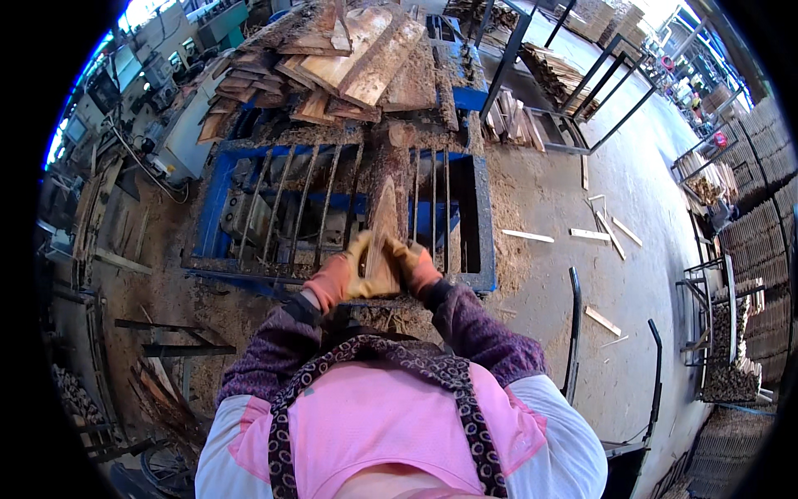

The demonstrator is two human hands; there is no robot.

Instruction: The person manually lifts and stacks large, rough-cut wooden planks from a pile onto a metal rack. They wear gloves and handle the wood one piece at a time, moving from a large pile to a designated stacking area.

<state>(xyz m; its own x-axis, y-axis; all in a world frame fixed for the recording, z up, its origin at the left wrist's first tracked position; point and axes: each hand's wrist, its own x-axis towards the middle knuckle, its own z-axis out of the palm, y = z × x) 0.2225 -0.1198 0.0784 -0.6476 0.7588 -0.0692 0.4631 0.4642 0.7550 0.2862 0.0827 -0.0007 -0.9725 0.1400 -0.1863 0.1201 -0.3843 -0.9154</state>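
A pointed wooden board (384, 224) lies lengthwise before me, its narrow tip facing away. My left hand (356, 268), in an orange and yellow work glove, grips the board's left edge near its close end. On the opposite edge, my right hand (409, 263) holds it in a matching glove. Beneath is a blue metal machine frame (490, 224) with several dark bars and a sawdust-covered centre beam (401, 150). The fingertips are partly hidden by the board.
Rough boards (357, 58) are piled at the frame's far end. Offcuts (611, 233) and sawdust lie on the floor at right. A black metal rack (565, 133) stands far right, and a curved black bar (573, 333) rises nearer. Bark-edged scraps (166, 399) lie at left.
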